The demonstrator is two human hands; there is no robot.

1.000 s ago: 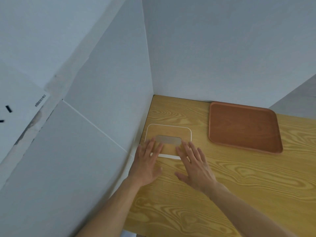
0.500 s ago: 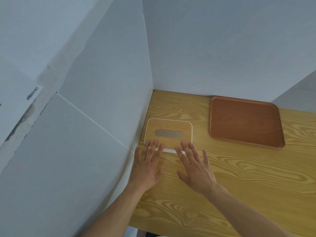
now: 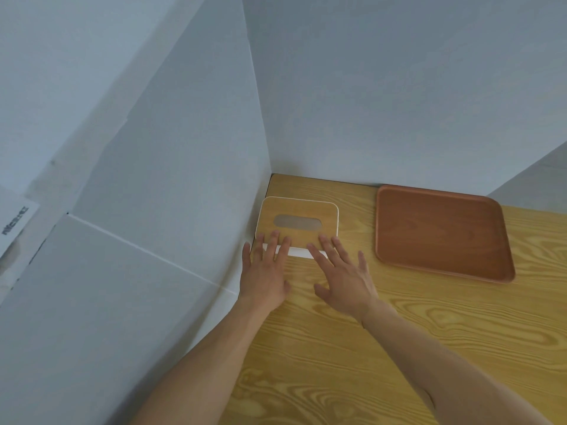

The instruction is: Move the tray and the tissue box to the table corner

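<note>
The tissue box has white sides and a wooden lid with a grey oval slot. It stands against the left wall, a short way out from the table's back left corner. My left hand and my right hand lie flat with fingers spread, fingertips over the box's near edge. Neither hand grips anything. The brown wooden tray lies flat on the table to the right of the box, close to the back wall and apart from both hands.
The wooden table is boxed in by grey walls on the left and at the back. A bare strip of table lies between box and tray.
The tissue box has slid away from me toward the back corner along the left wall, and both hands have followed its near edge. The tray has stayed put.
</note>
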